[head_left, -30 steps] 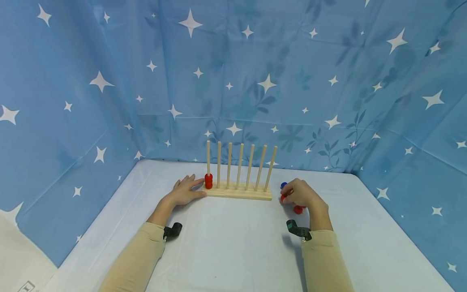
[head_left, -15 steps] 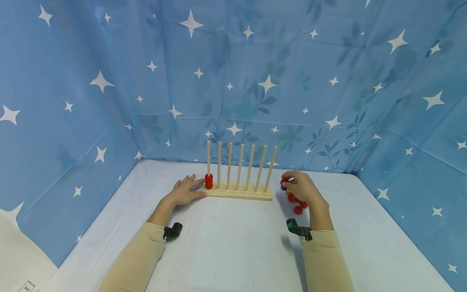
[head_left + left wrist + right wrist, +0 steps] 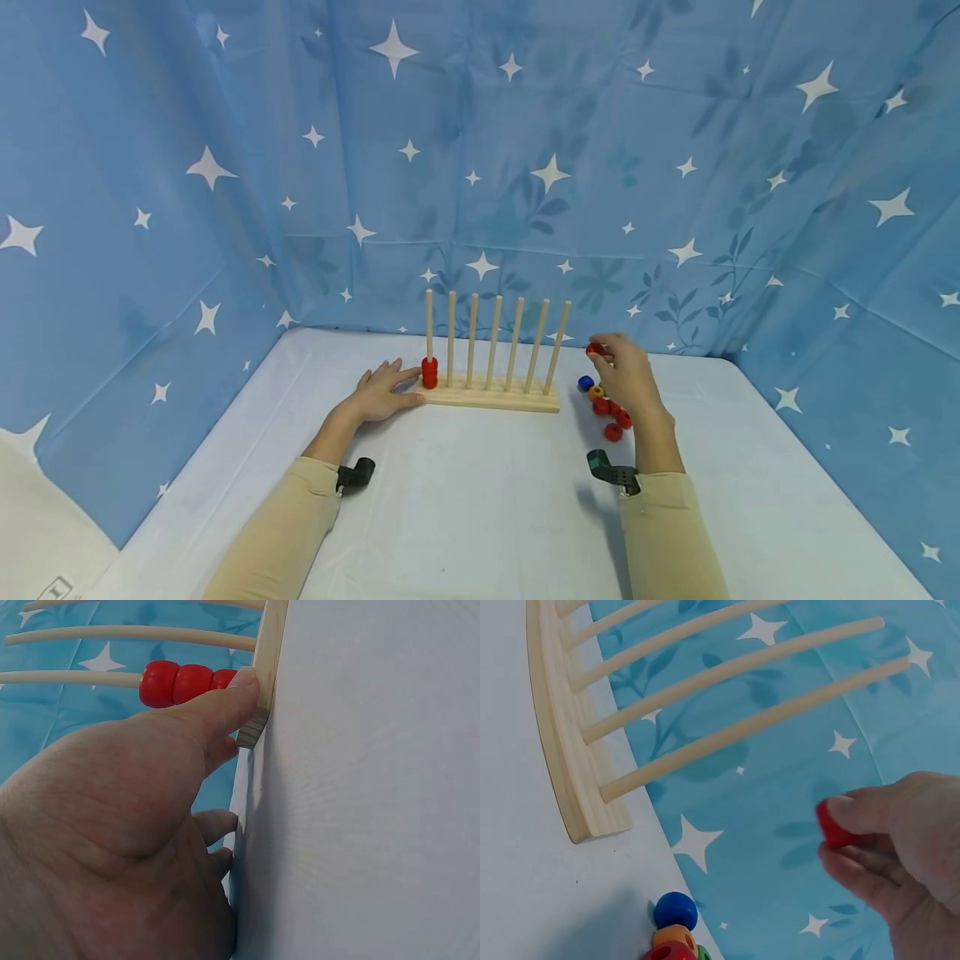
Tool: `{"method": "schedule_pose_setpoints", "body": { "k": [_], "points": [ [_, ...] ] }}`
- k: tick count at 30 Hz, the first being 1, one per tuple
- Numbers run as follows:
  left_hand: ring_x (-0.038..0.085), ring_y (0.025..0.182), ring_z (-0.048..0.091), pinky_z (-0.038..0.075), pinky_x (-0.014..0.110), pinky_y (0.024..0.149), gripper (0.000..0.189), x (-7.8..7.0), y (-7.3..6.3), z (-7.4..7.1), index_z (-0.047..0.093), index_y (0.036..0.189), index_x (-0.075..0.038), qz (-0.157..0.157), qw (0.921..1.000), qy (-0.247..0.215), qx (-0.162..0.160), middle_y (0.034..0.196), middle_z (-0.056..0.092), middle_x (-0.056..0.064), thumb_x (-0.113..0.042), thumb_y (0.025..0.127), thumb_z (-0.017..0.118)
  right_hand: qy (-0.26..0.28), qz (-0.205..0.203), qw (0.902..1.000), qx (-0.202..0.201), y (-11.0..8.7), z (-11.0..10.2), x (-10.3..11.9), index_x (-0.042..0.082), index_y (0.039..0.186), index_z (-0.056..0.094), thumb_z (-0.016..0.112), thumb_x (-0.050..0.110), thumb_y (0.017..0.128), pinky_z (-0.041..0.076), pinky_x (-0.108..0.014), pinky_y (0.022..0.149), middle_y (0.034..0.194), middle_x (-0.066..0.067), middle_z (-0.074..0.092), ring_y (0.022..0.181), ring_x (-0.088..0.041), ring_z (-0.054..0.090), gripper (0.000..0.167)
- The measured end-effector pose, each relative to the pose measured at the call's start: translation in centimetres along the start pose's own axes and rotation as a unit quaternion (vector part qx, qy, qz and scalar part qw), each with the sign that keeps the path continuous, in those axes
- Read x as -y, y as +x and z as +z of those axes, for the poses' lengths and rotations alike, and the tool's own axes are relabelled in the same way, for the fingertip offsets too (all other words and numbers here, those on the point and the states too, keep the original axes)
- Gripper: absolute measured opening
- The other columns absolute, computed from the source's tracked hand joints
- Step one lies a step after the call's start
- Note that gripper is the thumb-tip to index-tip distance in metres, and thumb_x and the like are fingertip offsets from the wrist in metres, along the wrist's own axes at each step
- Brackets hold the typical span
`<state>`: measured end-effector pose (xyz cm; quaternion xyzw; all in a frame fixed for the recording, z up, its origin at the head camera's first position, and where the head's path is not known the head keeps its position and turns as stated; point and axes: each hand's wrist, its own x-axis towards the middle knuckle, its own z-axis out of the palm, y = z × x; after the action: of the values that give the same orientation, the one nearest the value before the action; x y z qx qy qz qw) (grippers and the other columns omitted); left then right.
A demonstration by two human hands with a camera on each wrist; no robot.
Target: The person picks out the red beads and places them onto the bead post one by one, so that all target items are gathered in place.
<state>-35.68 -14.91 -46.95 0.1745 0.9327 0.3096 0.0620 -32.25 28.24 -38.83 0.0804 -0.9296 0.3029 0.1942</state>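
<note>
A wooden peg rack with a row of upright pegs stands on the table. Red beads are stacked at the bottom of its leftmost peg. My left hand pinches the rack's left end, thumb at the front and index finger behind; the other fingers are spread toward the tabletop. My right hand holds a red bead between thumb and fingertips, raised to the right of the rack. Loose beads lie below that hand: a blue bead, an orange bead and several red beads. A green bead is mostly hidden.
The white tabletop runs back to a blue curtain with white stars. Dark wrist cameras sit on both forearms. The rack's other pegs carry no beads.
My right hand has picked a red bead out of the pile and lifted it up and away from the loose beads. The left hand and the rack have stayed in place.
</note>
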Motion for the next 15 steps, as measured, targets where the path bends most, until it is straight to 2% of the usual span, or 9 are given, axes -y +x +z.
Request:
{"method": "schedule_pose_setpoints", "body": {
  "k": [6, 15],
  "points": [
    [0.051, 0.159, 0.003, -0.002, 0.07, 0.125, 0.072, 0.0, -0.1, -0.1, 0.043, 0.161, -0.016, -0.004, 1.0, -0.002, 0.001, 0.171, 0.016, 0.027, -0.05, 0.1, 0.064, 0.031, -0.032, 0.9943, -0.097, 0.3, 0.4, 0.4, 0.0, 0.135, 0.064, 0.062, 0.013, 0.105, 0.056, -0.051, 0.087, 0.126, -0.021, 0.064, 0.109, -0.038, 0.067, 0.033],
    [0.051, 0.159, 0.004, -0.002, 0.07, 0.125, 0.072, 0.0, 0.1, 0.0, 0.043, 0.161, -0.016, -0.002, 1.0, -0.002, 0.003, 0.171, 0.016, 0.027, -0.049, 0.1, 0.064, 0.06, -0.056, 0.9821, -0.169, 0.6, 0.7, 1.9, -0.001, 0.132, 0.064, 0.066, 0.012, 0.103, 0.057, -0.05, 0.099, 0.125, -0.019, 0.063, 0.109, -0.035, 0.067, 0.033]
  ]
}}
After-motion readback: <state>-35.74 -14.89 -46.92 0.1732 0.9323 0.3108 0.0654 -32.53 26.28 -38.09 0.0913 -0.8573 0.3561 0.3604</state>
